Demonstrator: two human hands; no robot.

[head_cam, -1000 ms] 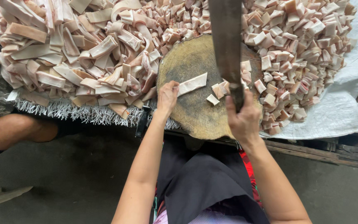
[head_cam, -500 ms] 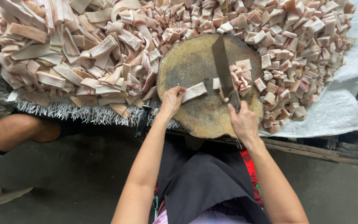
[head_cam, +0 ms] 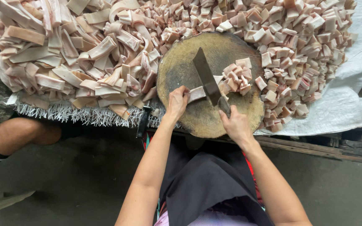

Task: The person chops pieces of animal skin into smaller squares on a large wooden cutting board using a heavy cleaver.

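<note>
Head view: round wooden chopping block on white sacking

Uncut strips: large heap of long pale strips, far left.
White sack: spread beneath the piles, fringed near edge at left.
Bare knee: another person's, near left.
Floor: grey concrete.
Wooden pallet: near right.

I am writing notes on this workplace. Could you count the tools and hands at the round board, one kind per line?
Round wooden chopping board: 1
Cleaver: 1
Hands at work: 2, the left hand on a meat strip, the right hand on the cleaver handle
Total: 4
</note>
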